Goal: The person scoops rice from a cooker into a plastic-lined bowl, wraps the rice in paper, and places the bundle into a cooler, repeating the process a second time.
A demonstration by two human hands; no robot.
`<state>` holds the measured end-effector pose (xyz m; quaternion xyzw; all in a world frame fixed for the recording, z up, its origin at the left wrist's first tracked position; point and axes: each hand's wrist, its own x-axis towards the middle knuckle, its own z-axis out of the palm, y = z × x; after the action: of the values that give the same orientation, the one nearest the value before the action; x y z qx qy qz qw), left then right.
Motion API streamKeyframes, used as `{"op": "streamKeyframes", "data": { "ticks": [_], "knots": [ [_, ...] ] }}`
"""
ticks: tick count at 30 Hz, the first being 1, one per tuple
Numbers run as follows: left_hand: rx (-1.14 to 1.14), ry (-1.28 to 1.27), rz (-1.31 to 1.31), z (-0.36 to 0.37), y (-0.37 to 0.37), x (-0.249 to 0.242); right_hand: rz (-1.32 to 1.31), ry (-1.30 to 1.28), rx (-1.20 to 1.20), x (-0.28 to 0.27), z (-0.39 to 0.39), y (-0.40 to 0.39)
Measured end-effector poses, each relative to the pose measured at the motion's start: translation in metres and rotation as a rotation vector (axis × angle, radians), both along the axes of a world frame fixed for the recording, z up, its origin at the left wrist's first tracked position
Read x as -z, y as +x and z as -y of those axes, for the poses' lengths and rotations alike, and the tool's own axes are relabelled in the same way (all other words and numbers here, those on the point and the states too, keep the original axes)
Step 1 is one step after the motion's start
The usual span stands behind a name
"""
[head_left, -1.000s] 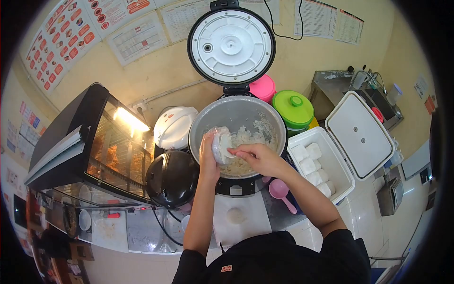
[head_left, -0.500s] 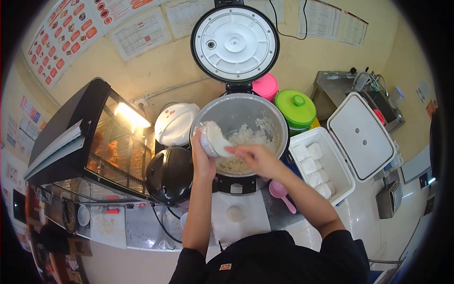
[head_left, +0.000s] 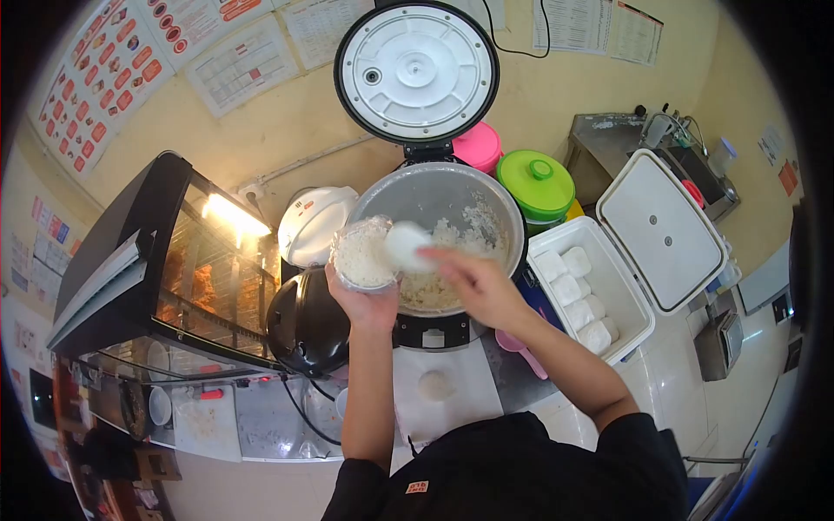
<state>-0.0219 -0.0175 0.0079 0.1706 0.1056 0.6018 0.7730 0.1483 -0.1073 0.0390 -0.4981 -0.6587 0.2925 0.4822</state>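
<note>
My left hand (head_left: 369, 306) holds up a small bowl (head_left: 354, 283) heaped with white rice, at the left rim of the open rice cooker (head_left: 415, 191). Its fingers wrap round the bowl from below. In my right hand (head_left: 473, 282) is a white rice paddle (head_left: 407, 247), blurred by motion, with its blade beside the rice in the bowl. Cooked rice (head_left: 478, 233) lies in the bottom and up the right wall of the pot. The cooker's lid (head_left: 417, 74) stands raised behind it.
Right of the cooker, an open white cool box (head_left: 640, 330) holds several white wrapped packs. A pink scoop (head_left: 521, 352) and a white sheet (head_left: 443, 408) with a round lump lie in front. At left stand a black domed pot (head_left: 304, 321) and a lit display warmer (head_left: 208, 269).
The bowl has turned from tilted over the pot to facing up, its rice now showing. The paddle has shifted slightly up beside it. The whole view has shifted a little.
</note>
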Motion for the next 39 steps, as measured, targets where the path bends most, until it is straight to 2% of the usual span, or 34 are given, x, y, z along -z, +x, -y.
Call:
{"op": "streamKeyframes", "data": {
  "ticks": [3, 6, 9, 11, 14, 17, 18, 22, 26, 28, 30, 32, 35, 38, 39],
  "knots": [
    [0.082, -0.013, 0.023, 0.008, -0.002, 0.007, -0.135, 0.044, 0.139, -0.004, 0.003, -0.002],
    [0.068, -0.065, -0.002, 0.010, 0.003, 0.009, 0.220, 0.160, -0.073, 0.007, 0.000, -0.005],
    [0.053, -0.124, -0.005, 0.030, -0.019, 0.009, -0.018, -0.061, 0.048, -0.044, 0.024, 0.010],
    [-0.004, -0.115, -0.102, 0.053, -0.044, 0.014, 0.037, -0.105, 0.147, -0.048, 0.035, 0.033],
    [0.093, -0.085, -0.206, 0.096, -0.085, 0.046, 0.115, -0.092, 0.270, -0.035, 0.048, 0.067],
    [0.117, -0.244, -0.298, 0.155, -0.102, 0.080, 0.166, -0.109, 0.352, -0.032, 0.069, 0.091],
    [0.190, -0.292, -0.274, 0.173, -0.103, 0.092, 0.183, -0.123, 0.371, -0.028, 0.081, 0.094],
    [0.403, -0.433, -0.346, 0.206, -0.055, 0.127, 0.188, -0.244, 0.435, 0.001, 0.122, 0.097],
    [0.633, -0.459, -0.395, 0.208, 0.008, 0.224, 0.117, -0.321, 0.440, 0.029, 0.128, 0.090],
    [0.774, -0.529, -0.363, 0.204, 0.034, 0.254, 0.109, -0.341, 0.414, 0.035, 0.131, 0.087],
    [0.777, -0.560, -0.513, 0.203, 0.062, 0.268, 0.133, -0.365, 0.380, 0.034, 0.129, 0.084],
    [0.796, -0.555, -0.633, 0.204, 0.081, 0.280, 0.210, -0.279, 0.435, 0.033, 0.123, 0.091],
    [0.721, -0.460, -0.898, 0.209, 0.101, 0.287, 0.261, -0.246, 0.437, 0.011, 0.110, 0.097],
    [0.645, -0.389, -1.045, 0.208, 0.113, 0.286, 0.235, -0.266, 0.365, 0.004, 0.103, 0.099],
    [0.545, -0.257, -1.147, 0.211, 0.120, 0.303, 0.212, -0.296, 0.338, 0.014, 0.109, 0.100]
  ]
}}
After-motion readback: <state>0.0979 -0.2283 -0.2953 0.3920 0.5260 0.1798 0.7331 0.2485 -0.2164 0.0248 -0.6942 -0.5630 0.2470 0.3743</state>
